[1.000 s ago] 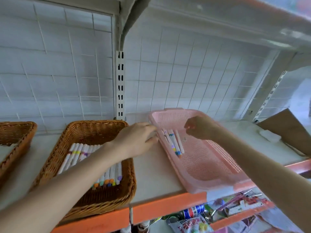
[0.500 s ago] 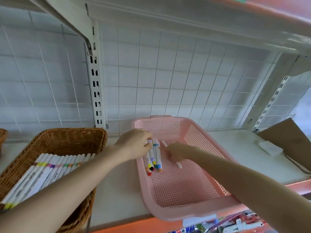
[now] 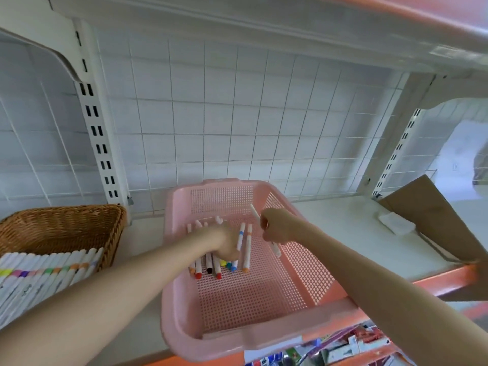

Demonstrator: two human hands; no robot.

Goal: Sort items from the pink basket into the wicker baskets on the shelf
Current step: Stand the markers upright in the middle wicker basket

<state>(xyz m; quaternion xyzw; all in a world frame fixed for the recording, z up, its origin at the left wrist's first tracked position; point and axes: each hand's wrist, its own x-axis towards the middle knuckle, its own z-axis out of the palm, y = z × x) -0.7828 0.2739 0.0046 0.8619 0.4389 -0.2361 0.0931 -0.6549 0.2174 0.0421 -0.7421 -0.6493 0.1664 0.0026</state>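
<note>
Right hand (image 3: 274, 228) has raised one marker (image 3: 255, 213), gripping it, over the pink basket (image 3: 219, 183); left hand (image 3: 227, 243) alongside clutches a marker bundle (image 3: 215, 265).

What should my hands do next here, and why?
Probably slip the single marker in the right hand into the bunch that the left hand holds. Both are inside the pink basket, close together, and one joined bundle could then go to the wicker basket on the left, where similar markers lie.
</note>
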